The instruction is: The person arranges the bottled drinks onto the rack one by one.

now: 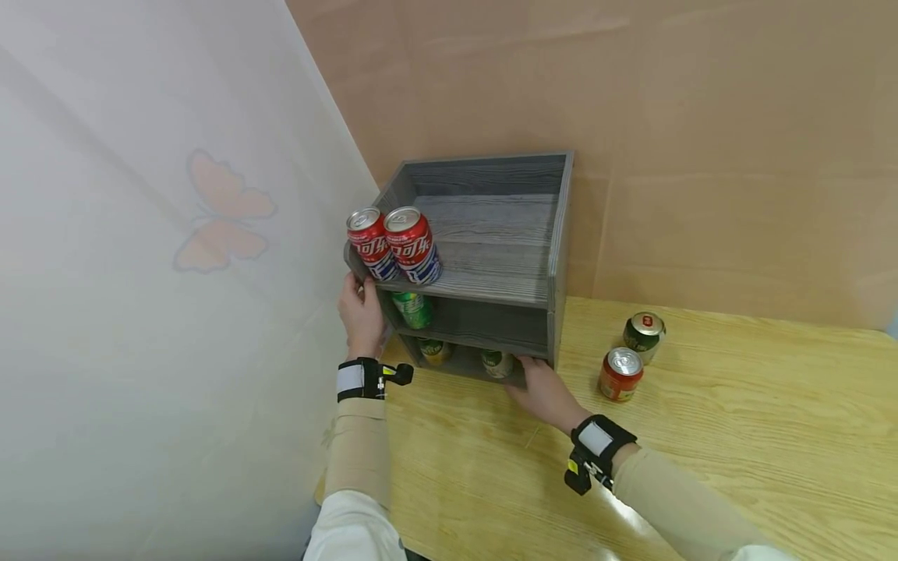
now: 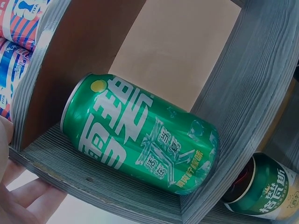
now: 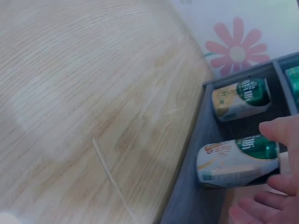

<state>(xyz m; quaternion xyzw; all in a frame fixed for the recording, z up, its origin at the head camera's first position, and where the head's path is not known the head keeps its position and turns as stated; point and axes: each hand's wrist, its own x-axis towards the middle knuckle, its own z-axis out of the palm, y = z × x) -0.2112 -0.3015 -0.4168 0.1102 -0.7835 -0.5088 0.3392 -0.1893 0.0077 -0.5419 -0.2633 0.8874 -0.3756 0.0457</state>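
A grey wooden shelf unit [image 1: 491, 241] stands on the table. My left hand [image 1: 361, 315] grips its left side panel near the front; in the left wrist view, fingers [image 2: 35, 198] lie along the outside. A green soda can [image 2: 140, 135] stands in the middle compartment. At the lower right of the unit is my right hand [image 1: 550, 393]. In the right wrist view its thumb and fingers are spread about the top end of a white-and-green can [image 3: 238, 161] in the bottom compartment; whether they touch it is unclear. Another such can [image 3: 240, 98] stands to the left inside.
Two red cola cans, a left one [image 1: 372, 245] and a right one [image 1: 414, 245], stand on the top level. On the table [image 1: 758, 405] to the right are a dark green can [image 1: 644, 339] and a red can [image 1: 620, 378]. A white wall sheet [image 1: 175, 351] rises close on the left.
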